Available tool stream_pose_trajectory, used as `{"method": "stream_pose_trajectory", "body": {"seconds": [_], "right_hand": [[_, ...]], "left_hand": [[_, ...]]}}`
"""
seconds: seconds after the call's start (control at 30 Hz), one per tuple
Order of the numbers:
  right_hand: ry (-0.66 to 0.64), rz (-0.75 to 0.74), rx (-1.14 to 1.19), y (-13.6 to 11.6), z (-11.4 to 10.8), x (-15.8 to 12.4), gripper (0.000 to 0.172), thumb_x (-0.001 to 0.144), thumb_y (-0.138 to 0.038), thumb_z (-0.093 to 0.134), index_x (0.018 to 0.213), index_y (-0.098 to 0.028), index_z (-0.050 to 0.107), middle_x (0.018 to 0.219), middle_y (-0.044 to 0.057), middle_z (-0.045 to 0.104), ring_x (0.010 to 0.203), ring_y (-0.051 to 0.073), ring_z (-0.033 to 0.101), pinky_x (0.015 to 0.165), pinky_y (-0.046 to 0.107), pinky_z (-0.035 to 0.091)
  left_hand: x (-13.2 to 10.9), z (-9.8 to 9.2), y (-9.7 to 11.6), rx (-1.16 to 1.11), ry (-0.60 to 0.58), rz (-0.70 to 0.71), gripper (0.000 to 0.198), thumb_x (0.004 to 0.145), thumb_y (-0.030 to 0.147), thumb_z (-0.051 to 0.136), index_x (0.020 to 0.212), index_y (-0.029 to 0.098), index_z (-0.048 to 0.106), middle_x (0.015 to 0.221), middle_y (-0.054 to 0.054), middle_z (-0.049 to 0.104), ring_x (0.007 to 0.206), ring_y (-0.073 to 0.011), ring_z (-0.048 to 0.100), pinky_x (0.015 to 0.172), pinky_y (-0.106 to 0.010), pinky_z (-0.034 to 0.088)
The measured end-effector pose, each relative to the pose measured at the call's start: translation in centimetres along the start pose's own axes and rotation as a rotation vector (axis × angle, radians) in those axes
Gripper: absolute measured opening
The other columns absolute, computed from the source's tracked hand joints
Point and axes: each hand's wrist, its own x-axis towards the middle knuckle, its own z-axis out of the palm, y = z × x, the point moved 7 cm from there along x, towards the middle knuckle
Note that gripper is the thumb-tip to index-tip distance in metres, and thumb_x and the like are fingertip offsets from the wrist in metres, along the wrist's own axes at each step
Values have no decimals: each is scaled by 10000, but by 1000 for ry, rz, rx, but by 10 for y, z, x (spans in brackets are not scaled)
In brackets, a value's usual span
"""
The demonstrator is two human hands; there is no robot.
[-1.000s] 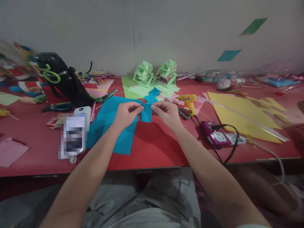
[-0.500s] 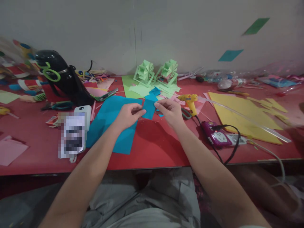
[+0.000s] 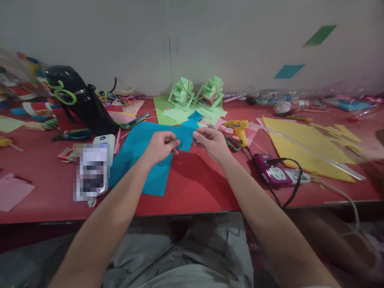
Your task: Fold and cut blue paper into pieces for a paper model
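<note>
Between my two hands is a small blue piece of paper (image 3: 186, 138), held up over the red table. My left hand (image 3: 161, 147) pinches its left edge between thumb and fingers. At the upper right edge, my right hand (image 3: 211, 143) grips it the same way. A large blue sheet (image 3: 156, 182) lies on the table beneath my left hand and forearm. Just beyond the held piece are folded blue scraps (image 3: 195, 116). Scissors (image 3: 233, 143), partly hidden, lie right of my right hand beside a yellow glue gun (image 3: 240, 133).
Two pale green paper models (image 3: 183, 93) stand on a green sheet (image 3: 160, 110) at the back. Left are a phone (image 3: 93, 170), pliers (image 3: 73, 135) and a black bottle-shaped case (image 3: 81, 102). Right are a purple power socket (image 3: 271, 170), cords and yellow sheets (image 3: 300, 146).
The small blue paper and my hands have shifted slightly left, and the piece has turned a little. Both hands keep their pinch on it. The view has moved slightly.
</note>
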Motion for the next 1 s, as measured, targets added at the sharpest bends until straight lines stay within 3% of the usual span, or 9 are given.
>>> {"method": "stream_pose_trajectory", "body": {"seconds": [0.1,0.2,0.27,0.33,0.4,0.6,0.73,1.0], "right_hand": [[-60,6,-29,0,5,-2,377,676,-524,788,799,-182,688,692,3,644,640,128,620,659,296,571],[-88,-23,-72,-2,8,-3,367,682,-524,783,777,-184,681,675,8,652,614,130,613,637,293,556],[-113,-34,-92,-2,11,-3,374,677,-522,787,779,-178,681,674,13,664,605,132,613,633,298,549],[-110,-41,-104,0,11,-2,377,670,-518,793,769,-174,676,663,10,659,603,131,609,633,299,542],[-89,-51,-118,0,11,-2,371,671,-513,794,755,-174,668,665,7,652,614,131,607,642,300,535],[-96,-125,-236,-2,12,-1,389,639,-494,825,728,-185,607,692,2,625,622,127,563,606,288,467],[-94,-170,-249,-2,11,0,393,659,-480,817,709,-190,557,670,-19,573,610,109,509,581,271,419],[-201,-59,-90,-2,18,-1,376,679,-471,799,800,-192,578,755,-7,590,692,129,561,691,303,477]], "left_hand": [[2,0,-4,-32,33,14,281,751,398,711,724,170,549,700,-10,625,646,-170,660,630,-302,552],[2,3,-1,-11,48,89,215,777,268,662,959,162,616,928,-53,677,830,-185,669,761,-318,555],[0,14,6,-15,-49,160,274,784,190,616,1056,162,614,1029,-69,682,912,-192,663,825,-322,541],[-4,25,12,-41,-168,194,251,788,161,586,1036,156,626,1051,-74,689,953,-204,660,847,-325,534],[-6,29,12,-50,-206,168,229,793,180,592,1015,153,643,1068,-79,696,993,-229,657,857,-341,535],[-4,26,-2,-74,-178,82,550,770,323,704,1295,207,590,1366,-98,585,1270,-321,531,1010,-456,488],[-5,30,-3,-95,-238,98,643,740,379,757,1338,231,573,1420,-101,545,1294,-345,509,1013,-485,489],[-2,20,4,-166,-163,134,630,742,357,778,1313,202,559,1340,-128,591,1212,-304,567,960,-429,512]]}}
